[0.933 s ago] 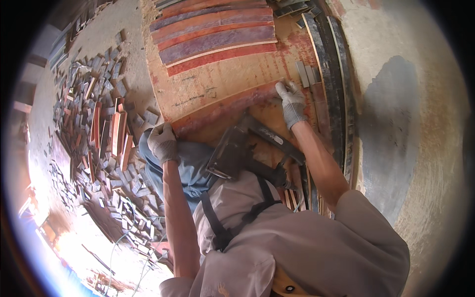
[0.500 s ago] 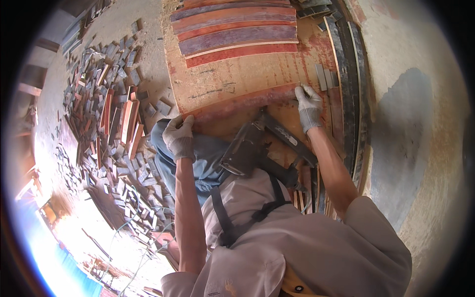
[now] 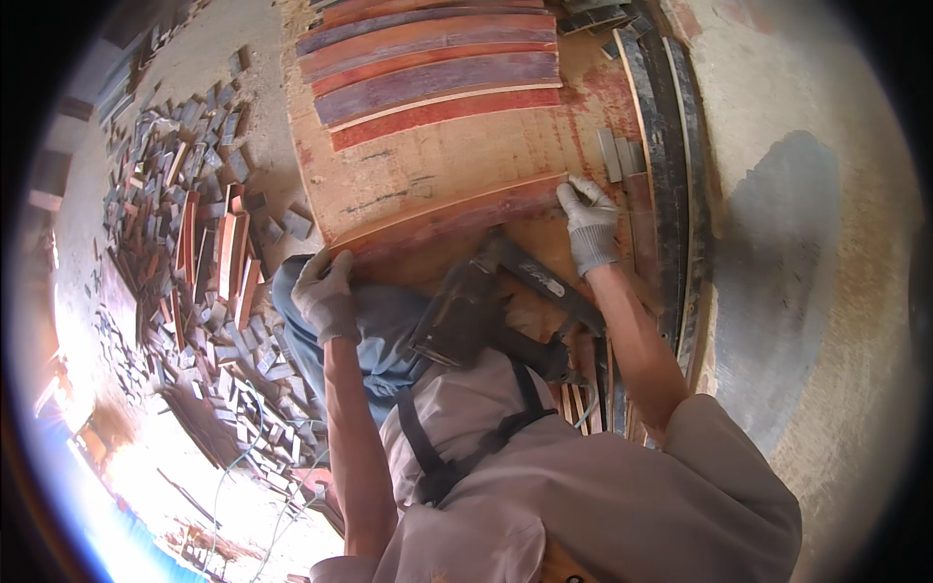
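Observation:
A long reddish wooden strip (image 3: 442, 219) runs across in front of me, its right end a little farther off than its left. My left hand (image 3: 326, 291), in a pale knit glove, pinches the left end between thumb and fingers. At the other end my gloved right hand (image 3: 589, 216) grips the strip the same way. Between my forearms, close to my lap, lies a dark nail gun (image 3: 466, 306) that neither hand touches. Part of the board under the strip is hidden by the tool and my leg.
Several red and purple-grey strips (image 3: 437, 83) lie side by side at the far end of the wide plywood board (image 3: 379, 180). Long dark-edged planks (image 3: 671, 175) line its right side. Small offcuts (image 3: 209, 146) are heaped on the floor at left. A thin hose (image 3: 222, 476) trails at lower left.
The whole scene has shifted slightly left in view. The strip's near face looks tilted more upright, with its top edge now showing. Both hands keep hold of its ends.

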Tool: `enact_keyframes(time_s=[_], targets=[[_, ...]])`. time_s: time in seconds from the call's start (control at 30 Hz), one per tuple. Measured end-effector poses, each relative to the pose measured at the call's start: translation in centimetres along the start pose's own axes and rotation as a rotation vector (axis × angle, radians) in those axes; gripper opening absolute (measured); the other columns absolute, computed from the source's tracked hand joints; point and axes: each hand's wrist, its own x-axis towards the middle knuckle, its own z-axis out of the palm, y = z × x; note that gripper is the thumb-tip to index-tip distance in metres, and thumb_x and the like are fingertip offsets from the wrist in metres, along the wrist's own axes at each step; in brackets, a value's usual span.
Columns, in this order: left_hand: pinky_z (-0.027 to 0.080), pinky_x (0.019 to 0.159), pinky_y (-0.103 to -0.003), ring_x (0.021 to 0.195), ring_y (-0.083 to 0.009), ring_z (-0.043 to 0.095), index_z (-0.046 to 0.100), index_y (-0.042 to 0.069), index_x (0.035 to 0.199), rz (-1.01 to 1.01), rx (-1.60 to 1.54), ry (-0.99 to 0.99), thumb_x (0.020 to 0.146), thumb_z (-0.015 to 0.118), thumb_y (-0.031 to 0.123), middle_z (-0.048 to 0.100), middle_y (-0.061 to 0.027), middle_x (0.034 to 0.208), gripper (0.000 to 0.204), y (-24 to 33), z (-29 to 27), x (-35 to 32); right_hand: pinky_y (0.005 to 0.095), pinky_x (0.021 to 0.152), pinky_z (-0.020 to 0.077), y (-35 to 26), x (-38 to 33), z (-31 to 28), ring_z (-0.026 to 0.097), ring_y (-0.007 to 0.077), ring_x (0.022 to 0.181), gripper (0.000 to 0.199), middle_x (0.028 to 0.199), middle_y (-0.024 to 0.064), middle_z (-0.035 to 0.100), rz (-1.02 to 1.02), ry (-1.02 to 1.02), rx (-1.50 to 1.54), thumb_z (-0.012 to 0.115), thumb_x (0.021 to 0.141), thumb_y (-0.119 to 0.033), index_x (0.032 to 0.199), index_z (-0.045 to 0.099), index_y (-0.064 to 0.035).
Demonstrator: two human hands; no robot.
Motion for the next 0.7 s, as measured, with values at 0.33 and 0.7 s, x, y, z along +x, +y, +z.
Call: enact_keyframes(time_s=[0.33,0.7], targets=[[0.062,0.072,-0.028,0.079,-0.0167,0.073,0.076,-0.006,0.111,-0.046,-0.047,-0.013,0.087,0.082,0.006,0.077,-0.013,0.095,0.027,0.5,0.3,0.0,0.025,0.086,0.0548,1.0,0.2,-0.1,0.067,0.0095,0.092,0.031,0.109,0.0046,0.075,-0.043,0.038,-0.066,0.078,0.093,-0.006,0.121,0.072,0.0044],[0.058,0.068,-0.025,0.074,-0.0129,0.07,0.078,-0.005,0.106,-0.014,0.038,0.033,0.084,0.085,0.006,0.077,-0.0095,0.088,0.026,-0.5,0.3,0.3,0.0207,0.06,0.0438,0.8,1.2,-0.2,0.053,0.0019,0.07,0.025,0.089,-0.0034,0.07,-0.01,-0.034,0.023,0.075,0.093,-0.007,0.116,0.074,0.0026]])
